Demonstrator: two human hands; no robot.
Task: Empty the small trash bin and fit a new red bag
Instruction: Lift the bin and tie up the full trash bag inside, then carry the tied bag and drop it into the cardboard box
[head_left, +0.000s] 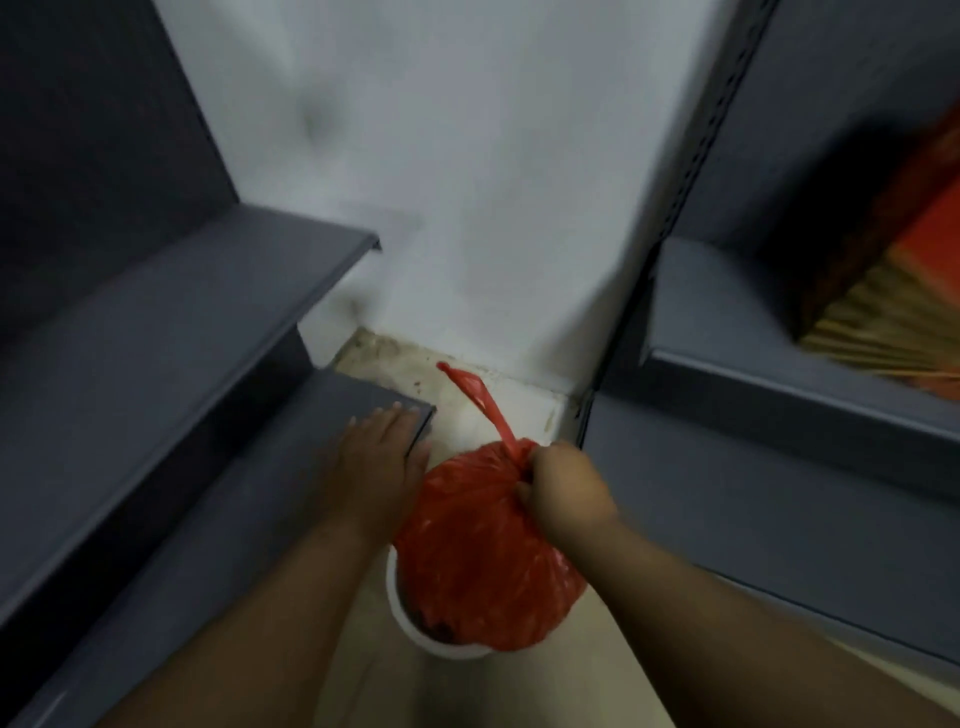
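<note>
Low in the frame's centre, the right hand (563, 491) curls its fingers tightly round the gathered neck of the full red bag (478, 561), which covers the mouth of the small white bin (410, 618). The left hand (382, 447) lies flat, fingers straight, on the corner edge of the left grey shelf (234, 493). The right shelf unit (779, 467) closes in the narrow floor strip (467, 395)

We see our right grip (563, 486) clutching the knotted neck of the full red bag (478, 551), whose bottom sits inside the white bin (408, 618) on the pale floor (535, 410). Our left grip (382, 452) rests flat on the lower grey shelf (208, 519). A broom (878, 332) lies on the right shelf (727, 312).
</note>
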